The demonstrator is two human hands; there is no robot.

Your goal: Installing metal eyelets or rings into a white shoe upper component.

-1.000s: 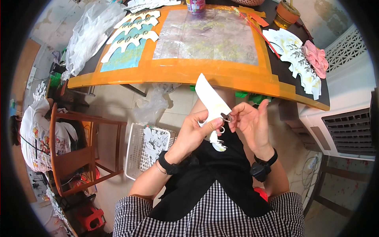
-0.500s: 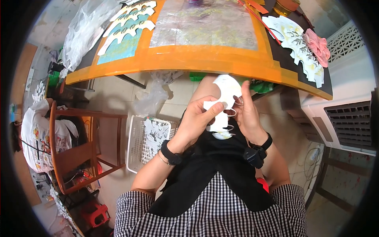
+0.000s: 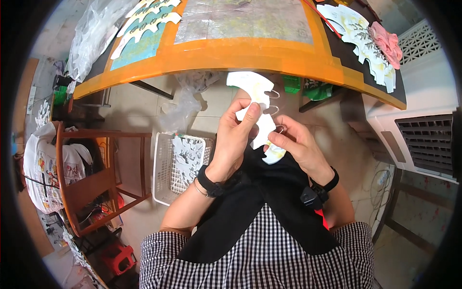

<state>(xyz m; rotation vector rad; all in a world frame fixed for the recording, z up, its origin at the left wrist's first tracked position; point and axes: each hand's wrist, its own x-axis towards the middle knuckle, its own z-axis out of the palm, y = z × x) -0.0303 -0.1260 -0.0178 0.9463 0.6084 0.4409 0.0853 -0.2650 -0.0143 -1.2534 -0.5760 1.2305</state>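
Note:
A white card strip with scalloped, notched edges and yellowish smears [image 3: 263, 126] is held up over my lap, just off the table's near edge. My left hand [image 3: 234, 129] is closed on its left side, the thumb pressed flat on its face. Thin ring-like metal loops [image 3: 275, 94] stick out from the strip's right edge. Lower on that same edge, my right hand [image 3: 299, 146] pinches around another loop, its thumb by the card; the fingers partly hide this loop. The strip's lower end curves below my right thumb.
Ahead is an orange-taped table [image 3: 211, 62]. More notched cards [image 3: 144, 24] lie at its left, others [image 3: 363, 43] at its right beside a pink cloth [image 3: 386, 45]. A white basket [image 3: 161, 195] of cards, a wooden chair [image 3: 86, 192] and a seated person [image 3: 45, 166] are left; a white appliance [image 3: 409, 120] is right.
The strip has tilted, its top end swinging left and upward. My right hand has come down from beside the upper part to a lower loop, its fingers closing there. My left hand keeps hold.

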